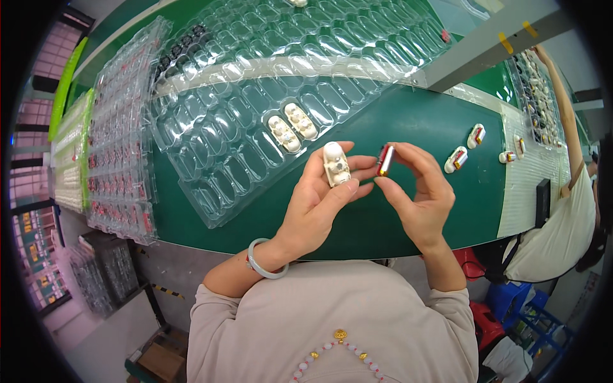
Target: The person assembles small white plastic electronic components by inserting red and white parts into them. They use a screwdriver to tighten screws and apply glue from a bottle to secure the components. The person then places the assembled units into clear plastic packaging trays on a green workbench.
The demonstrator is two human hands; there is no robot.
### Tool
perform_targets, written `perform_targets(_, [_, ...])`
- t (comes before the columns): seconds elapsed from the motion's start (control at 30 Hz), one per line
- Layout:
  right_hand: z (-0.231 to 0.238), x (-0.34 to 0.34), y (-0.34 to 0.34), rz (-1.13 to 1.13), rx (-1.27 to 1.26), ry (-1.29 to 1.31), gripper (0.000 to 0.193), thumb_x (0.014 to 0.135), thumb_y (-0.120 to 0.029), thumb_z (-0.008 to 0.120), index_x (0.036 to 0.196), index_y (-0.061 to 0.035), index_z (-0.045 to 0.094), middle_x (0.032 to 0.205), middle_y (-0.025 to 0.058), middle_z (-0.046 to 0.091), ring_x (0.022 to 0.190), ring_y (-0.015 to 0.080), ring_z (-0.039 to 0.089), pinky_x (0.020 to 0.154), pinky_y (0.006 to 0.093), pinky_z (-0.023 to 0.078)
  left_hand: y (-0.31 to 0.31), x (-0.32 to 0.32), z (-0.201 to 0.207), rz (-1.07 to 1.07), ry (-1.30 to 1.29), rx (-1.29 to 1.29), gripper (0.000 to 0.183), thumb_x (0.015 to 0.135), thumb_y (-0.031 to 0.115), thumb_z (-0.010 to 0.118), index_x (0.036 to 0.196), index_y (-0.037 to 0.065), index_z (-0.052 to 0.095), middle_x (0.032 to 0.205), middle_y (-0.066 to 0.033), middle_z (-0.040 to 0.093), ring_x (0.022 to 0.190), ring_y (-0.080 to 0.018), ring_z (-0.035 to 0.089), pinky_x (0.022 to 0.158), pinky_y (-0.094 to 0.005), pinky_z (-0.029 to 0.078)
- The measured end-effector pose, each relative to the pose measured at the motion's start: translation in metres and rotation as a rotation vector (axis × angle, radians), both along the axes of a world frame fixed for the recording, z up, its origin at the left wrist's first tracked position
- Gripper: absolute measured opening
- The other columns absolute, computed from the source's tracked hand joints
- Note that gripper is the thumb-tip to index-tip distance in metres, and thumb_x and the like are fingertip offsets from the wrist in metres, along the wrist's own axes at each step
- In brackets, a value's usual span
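Observation:
My left hand (305, 209) grips an oval white plastic casing (332, 153) between thumb and fingers, its inner side with rounded parts turned up. Just to the right, my right hand (426, 199) pinches a small silver-and-red part (387, 159) with a yellowish end. The left fingertips reach close to that part; whether they touch it I cannot tell. Beyond my hands, a clear blister tray (220, 191) carries two similar white casings, one (285, 134) beside the other (300, 121). On the green table (408, 115) to the right lie two white pieces with silver-and-red parts, a nearer one (456, 159) and a farther one (476, 136).
More clear trays (268, 38) cover the far side, with dark pieces (182, 46) in one. Stacked trays (121, 127) stand at the left. A grey metal beam (491, 48) crosses the upper right. Another person's arm (562, 96) reaches toward a filled tray (535, 89).

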State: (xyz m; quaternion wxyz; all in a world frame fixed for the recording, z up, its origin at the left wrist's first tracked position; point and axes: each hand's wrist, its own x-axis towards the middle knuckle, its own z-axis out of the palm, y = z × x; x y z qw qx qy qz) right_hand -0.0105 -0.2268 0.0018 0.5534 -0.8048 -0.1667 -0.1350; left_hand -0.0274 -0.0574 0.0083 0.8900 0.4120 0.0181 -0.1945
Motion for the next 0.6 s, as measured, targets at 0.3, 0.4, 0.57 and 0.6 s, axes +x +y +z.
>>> perform_targets(0.3, [0.008,0.014,-0.003,0.295,-0.225,-0.179,0.044,0.060,0.002,0.076,0.102,-0.0009,0.063,0.105,0.0120,0.063,0.096,0.0299,0.059,0.082,0.0376,0.048,0.014,0.008,-0.012,-0.222,0.168,-0.252,0.054,0.096,0.024,0.040,0.142,0.004,0.021,0.132,-0.0072,0.041,0.117,-0.0154,0.045,0.099,-0.0348,0.039])
perform_targets(0.4, [0.006,0.014,-0.003,0.274,-0.240,-0.150,0.044,0.060,0.001,0.076,0.102,-0.0004,0.063,0.104,0.0129,0.064,0.097,0.0304,0.059,0.083,0.0377,0.048,0.014,0.010,-0.013,-0.245,0.120,-0.241,0.062,0.098,0.045,0.024,0.141,0.001,0.019,0.133,-0.0084,0.039,0.120,-0.0160,0.042,0.103,-0.0352,0.035])
perform_targets(0.57, [-0.001,0.016,-0.006,0.291,-0.154,-0.002,0.043,0.062,0.000,0.076,0.103,0.0022,0.063,0.106,0.0159,0.064,0.102,0.0309,0.058,0.087,0.0386,0.045,0.014,0.012,-0.012,-0.250,0.125,-0.287,0.072,0.095,0.053,0.018,0.140,-0.003,0.017,0.136,-0.0103,0.036,0.124,-0.0173,0.038,0.105,-0.0344,0.033])
perform_targets(0.6, [-0.002,0.016,-0.007,0.292,-0.124,0.031,0.043,0.063,-0.001,0.076,0.104,0.0028,0.063,0.107,0.0164,0.064,0.102,0.0310,0.058,0.088,0.0389,0.045,0.014,0.012,-0.013,-0.251,0.131,-0.303,0.072,0.096,0.053,0.018,0.140,-0.003,0.017,0.136,-0.0102,0.036,0.124,-0.0173,0.038,0.105,-0.0343,0.032])
